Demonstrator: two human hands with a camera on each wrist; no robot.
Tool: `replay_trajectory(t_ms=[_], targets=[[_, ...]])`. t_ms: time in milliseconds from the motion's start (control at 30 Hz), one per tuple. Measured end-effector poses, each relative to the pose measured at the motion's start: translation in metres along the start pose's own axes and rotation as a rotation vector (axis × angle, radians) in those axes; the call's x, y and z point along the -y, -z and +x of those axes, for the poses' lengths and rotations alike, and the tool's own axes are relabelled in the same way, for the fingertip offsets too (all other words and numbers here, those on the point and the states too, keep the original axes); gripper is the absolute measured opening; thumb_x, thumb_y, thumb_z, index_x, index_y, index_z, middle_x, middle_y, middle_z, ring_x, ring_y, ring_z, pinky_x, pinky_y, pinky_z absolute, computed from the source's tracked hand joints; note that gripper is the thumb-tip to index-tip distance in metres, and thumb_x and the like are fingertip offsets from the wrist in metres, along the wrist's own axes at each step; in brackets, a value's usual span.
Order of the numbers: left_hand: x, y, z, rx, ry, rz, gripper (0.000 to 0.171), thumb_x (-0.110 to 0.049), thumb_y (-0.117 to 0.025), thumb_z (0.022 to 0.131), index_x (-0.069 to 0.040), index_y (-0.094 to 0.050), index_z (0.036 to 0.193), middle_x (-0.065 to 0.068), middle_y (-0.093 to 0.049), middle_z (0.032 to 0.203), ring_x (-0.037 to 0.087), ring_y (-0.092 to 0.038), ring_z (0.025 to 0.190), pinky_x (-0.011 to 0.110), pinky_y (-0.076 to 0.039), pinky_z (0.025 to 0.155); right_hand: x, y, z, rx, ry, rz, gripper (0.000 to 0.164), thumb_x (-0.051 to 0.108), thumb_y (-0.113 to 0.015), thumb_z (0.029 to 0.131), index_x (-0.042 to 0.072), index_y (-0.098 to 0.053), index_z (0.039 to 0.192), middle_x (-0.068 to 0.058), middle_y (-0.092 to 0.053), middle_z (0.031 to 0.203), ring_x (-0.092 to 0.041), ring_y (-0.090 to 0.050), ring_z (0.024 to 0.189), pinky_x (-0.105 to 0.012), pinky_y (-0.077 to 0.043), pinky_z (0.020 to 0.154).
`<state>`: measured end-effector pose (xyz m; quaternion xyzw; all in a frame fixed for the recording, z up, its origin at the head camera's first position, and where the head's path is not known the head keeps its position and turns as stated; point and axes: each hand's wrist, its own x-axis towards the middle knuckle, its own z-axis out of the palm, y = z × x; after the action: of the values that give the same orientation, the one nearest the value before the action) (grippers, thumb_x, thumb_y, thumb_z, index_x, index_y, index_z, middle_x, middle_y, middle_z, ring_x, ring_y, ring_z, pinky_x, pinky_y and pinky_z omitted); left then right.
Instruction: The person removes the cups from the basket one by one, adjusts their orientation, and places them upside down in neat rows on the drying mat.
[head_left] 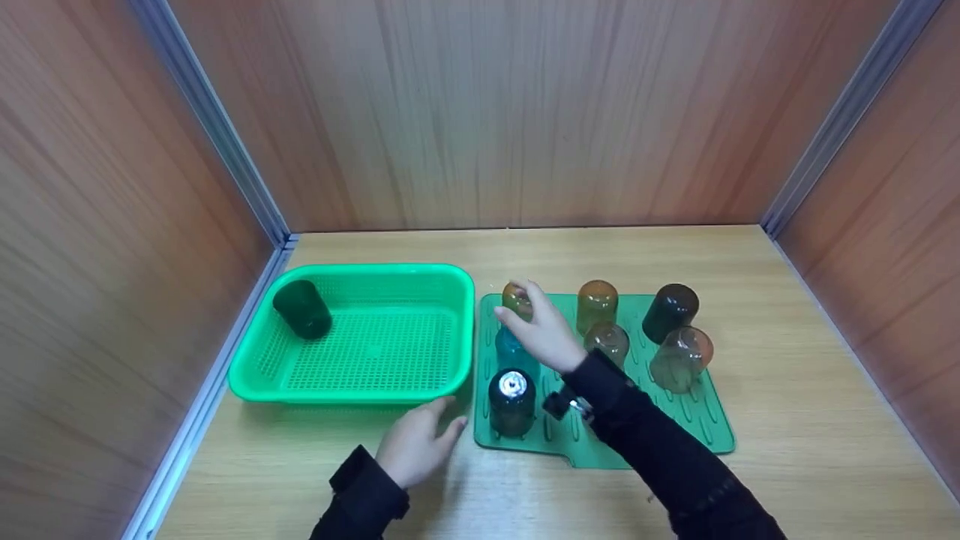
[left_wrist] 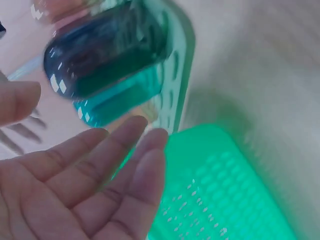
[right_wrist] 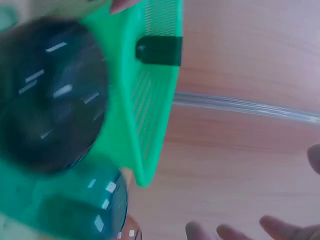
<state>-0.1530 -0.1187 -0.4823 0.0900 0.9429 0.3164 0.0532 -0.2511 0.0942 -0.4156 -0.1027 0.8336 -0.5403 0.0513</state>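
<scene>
My right hand (head_left: 546, 330) hovers over the green drying mat (head_left: 551, 442) with nothing in its grasp, its spread fingers (right_wrist: 280, 229) close to an amber glass (head_left: 514, 300). Beneath it stands a blue glass (head_left: 511, 351), partly covered by the hand. A dark glass (head_left: 512, 405) is upside down at the mat's front left. Near the front right corner of the green basket (head_left: 352, 395), my left hand (head_left: 417, 442) holds nothing, palm and extended fingers (left_wrist: 90, 175) showing in the left wrist view. Whether it touches the rim I cannot tell. Inside the basket a dark green glass (head_left: 302, 309) leans at the left.
Also upside down on the mat are a second amber glass (head_left: 598, 309), a clear glass (head_left: 607, 341), another dark glass (head_left: 670, 313) and a larger clear glass (head_left: 681, 361). Wood-grain panels (head_left: 517, 112) enclose the table (head_left: 247, 472) at the back and both sides.
</scene>
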Motion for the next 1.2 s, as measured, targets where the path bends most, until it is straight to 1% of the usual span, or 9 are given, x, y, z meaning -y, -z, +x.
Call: replay_trajectory(t_ms=[200, 433, 533, 600, 767, 867, 933, 1067, 1200], targets=[[0.0, 0.016, 0.001, -0.07, -0.036, -0.017, 0.04, -0.032, -0.057, 0.098, -0.001, -0.064, 0.124, 0.012, -0.073, 0.106, 0.028, -0.069, 0.095, 0.044, -0.054, 0.084, 0.008, -0.026, 0.025, 0.021, -0.122, 0.066, 0.068, 0.036, -0.057, 0.098, 0.009, -0.028, 0.153, -0.022, -0.034, 0.155, -0.038, -0.041, 0.139, -0.051, -0.042, 0.107], [0.0, 0.04, 0.011, -0.168, -0.025, -0.01, 0.031, -0.027, -0.061, 0.096, -0.004, -0.068, 0.116, 0.004, -0.072, 0.089, 0.011, -0.06, 0.069, 0.031, -0.05, 0.062, -0.001, -0.056, 0.039, 0.06, -0.253, 0.051, 0.077, 0.031, -0.057, 0.098, 0.003, -0.015, 0.156, -0.024, -0.024, 0.159, -0.036, -0.032, 0.145, -0.048, -0.035, 0.114], [0.002, 0.052, 0.019, -0.196, -0.013, 0.036, 0.034, -0.028, -0.063, 0.095, -0.001, -0.068, 0.116, 0.008, -0.071, 0.09, 0.017, -0.063, 0.073, 0.035, -0.051, 0.064, -0.004, -0.063, 0.038, 0.094, -0.267, -0.028, 0.079, 0.026, -0.056, 0.098, 0.001, -0.009, 0.157, -0.022, -0.02, 0.161, -0.035, -0.027, 0.147, -0.047, -0.032, 0.116], [0.004, 0.061, 0.025, -0.201, 0.004, 0.07, 0.039, -0.03, -0.064, 0.094, 0.0, -0.067, 0.118, 0.012, -0.071, 0.097, 0.024, -0.067, 0.084, 0.04, -0.054, 0.071, -0.006, -0.067, 0.038, 0.106, -0.26, -0.067, 0.077, 0.019, -0.055, 0.098, 0.001, -0.008, 0.157, -0.024, -0.027, 0.158, -0.036, -0.037, 0.142, -0.046, -0.039, 0.111], [0.016, 0.082, 0.038, -0.154, 0.065, 0.113, 0.047, -0.035, -0.059, 0.096, 0.001, -0.062, 0.126, 0.02, -0.067, 0.117, 0.035, -0.065, 0.106, 0.05, -0.052, 0.087, -0.007, -0.076, 0.038, 0.106, -0.227, -0.122, 0.078, 0.002, -0.055, 0.092, 0.0, -0.01, 0.156, -0.028, -0.051, 0.139, -0.036, -0.064, 0.104, -0.037, -0.054, 0.078], [0.026, 0.092, 0.046, -0.114, 0.103, 0.126, 0.049, -0.035, -0.055, 0.098, 0.002, -0.059, 0.13, 0.022, -0.065, 0.124, 0.038, -0.063, 0.111, 0.051, -0.05, 0.09, -0.008, -0.079, 0.039, 0.107, -0.228, -0.144, 0.08, -0.004, -0.053, 0.089, -0.003, -0.01, 0.155, -0.028, -0.054, 0.135, -0.031, -0.066, 0.089, -0.031, -0.052, 0.067], [0.034, 0.098, 0.052, -0.09, 0.13, 0.136, 0.051, -0.035, -0.052, 0.099, 0.003, -0.057, 0.132, 0.024, -0.062, 0.128, 0.04, -0.061, 0.114, 0.052, -0.049, 0.092, -0.01, -0.082, 0.039, 0.11, -0.226, -0.151, 0.073, -0.009, -0.052, 0.087, -0.003, -0.021, 0.153, -0.026, -0.057, 0.131, -0.028, -0.065, 0.086, -0.03, -0.051, 0.067], [0.049, 0.108, 0.067, -0.073, 0.183, 0.207, 0.053, -0.034, -0.049, 0.1, 0.006, -0.053, 0.134, 0.028, -0.059, 0.13, 0.044, -0.06, 0.114, 0.054, -0.049, 0.093, -0.012, -0.084, 0.039, 0.107, -0.219, -0.219, 0.039, -0.012, -0.051, 0.084, -0.002, -0.058, 0.121, -0.017, -0.067, 0.108, -0.02, -0.06, 0.08, -0.028, -0.05, 0.07], [0.061, 0.117, 0.083, -0.102, 0.23, 0.29, 0.055, -0.032, -0.047, 0.1, 0.008, -0.048, 0.138, 0.035, -0.051, 0.134, 0.052, -0.052, 0.119, 0.059, -0.045, 0.097, -0.013, -0.084, 0.039, 0.105, -0.234, -0.264, 0.022, -0.011, -0.052, 0.084, 0.003, -0.065, 0.096, -0.007, -0.064, 0.085, -0.017, -0.056, 0.071, -0.026, -0.048, 0.067]])
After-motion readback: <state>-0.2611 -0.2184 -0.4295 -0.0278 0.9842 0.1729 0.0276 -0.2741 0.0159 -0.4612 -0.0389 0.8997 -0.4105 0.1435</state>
